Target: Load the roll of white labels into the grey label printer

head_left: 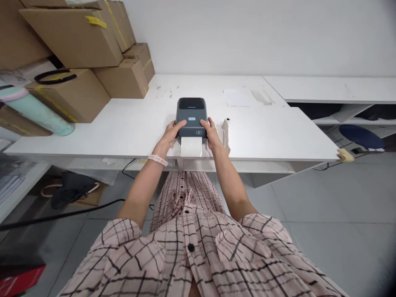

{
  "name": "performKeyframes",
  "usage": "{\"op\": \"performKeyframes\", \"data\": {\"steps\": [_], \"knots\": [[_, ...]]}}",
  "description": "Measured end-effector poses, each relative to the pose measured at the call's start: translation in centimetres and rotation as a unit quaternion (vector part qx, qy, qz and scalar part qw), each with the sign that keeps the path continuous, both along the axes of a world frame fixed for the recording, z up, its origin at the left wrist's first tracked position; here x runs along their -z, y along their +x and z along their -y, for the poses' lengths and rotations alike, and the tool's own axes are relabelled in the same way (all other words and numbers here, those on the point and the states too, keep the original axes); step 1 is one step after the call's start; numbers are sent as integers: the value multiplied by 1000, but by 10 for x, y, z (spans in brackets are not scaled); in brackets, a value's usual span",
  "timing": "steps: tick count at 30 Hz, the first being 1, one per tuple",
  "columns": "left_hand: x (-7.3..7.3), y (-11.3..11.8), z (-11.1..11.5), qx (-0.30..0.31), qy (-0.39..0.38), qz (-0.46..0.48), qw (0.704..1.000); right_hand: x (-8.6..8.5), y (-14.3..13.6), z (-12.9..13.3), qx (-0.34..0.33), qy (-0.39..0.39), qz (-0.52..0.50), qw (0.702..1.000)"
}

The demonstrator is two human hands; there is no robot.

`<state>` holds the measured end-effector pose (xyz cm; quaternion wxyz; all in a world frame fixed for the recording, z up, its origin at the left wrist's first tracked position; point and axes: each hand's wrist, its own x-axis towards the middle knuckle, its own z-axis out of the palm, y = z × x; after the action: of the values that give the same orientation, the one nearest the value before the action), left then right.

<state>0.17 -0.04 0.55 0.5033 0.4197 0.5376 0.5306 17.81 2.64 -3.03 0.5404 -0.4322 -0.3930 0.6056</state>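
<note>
A dark grey label printer (192,113) stands on the white table (262,132) in front of me. A strip of blank white labels (191,147) comes out of its front, reaching toward the table's near edge. My left hand (171,131) grips the printer's left side, thumb on top near the front. On the opposite side my right hand (210,131) holds it the same way, its thumb on the upper front corner. The fingers under and behind the casing are partly hidden. Just right of my right hand lies a narrow curled strip of whitish paper (226,134).
Cardboard boxes (74,37) are stacked at the back left, with a mint-green bottle (37,110) leaning before them. A white sheet (236,98) lies farther back on the table. A blue stool (361,137) stands right, and a black cable (62,214) crosses the lower left.
</note>
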Motion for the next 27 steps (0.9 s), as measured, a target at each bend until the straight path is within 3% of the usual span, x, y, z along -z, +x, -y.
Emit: {"op": "performKeyframes", "data": {"steps": [4, 7, 9, 10, 12, 15, 17, 19, 21, 23, 25, 27], "knots": [[10, 7, 12, -44, 25, -11, 999, -5, 2, 1, -3, -9, 21, 1000], [31, 20, 43, -155, 31, -56, 986, -6, 1, 2, -1, -3, 19, 1000], [43, 28, 63, -192, 13, -110, 975, -5, 0, 2, 0, 3, 14, 1000], [47, 31, 71, -185, 2, -122, 975, -4, -1, 2, 1, 6, 11, 1000], [47, 33, 78, -101, -35, -81, 991, -3, -2, 1, 1, 11, 9, 1000], [37, 34, 75, -7, -100, 17, 995, -3, -4, 3, 8, 22, 16, 1000], [32, 35, 72, -5, -110, 65, 992, -7, -4, 5, 30, 41, 24, 998], [33, 36, 72, -13, -100, 89, 991, -11, -5, 8, 69, 118, 77, 988], [38, 36, 73, -18, -91, 83, 992, -17, -5, 11, 99, 250, 187, 945], [45, 36, 74, -22, -83, 63, 994, -23, -5, 13, 97, 368, 314, 870], [51, 34, 74, -20, -81, 43, 996, -30, -6, 15, 81, 420, 402, 809], [56, 32, 74, -13, -72, 18, 997, -36, -8, 17, 72, 437, 456, 772]]}}
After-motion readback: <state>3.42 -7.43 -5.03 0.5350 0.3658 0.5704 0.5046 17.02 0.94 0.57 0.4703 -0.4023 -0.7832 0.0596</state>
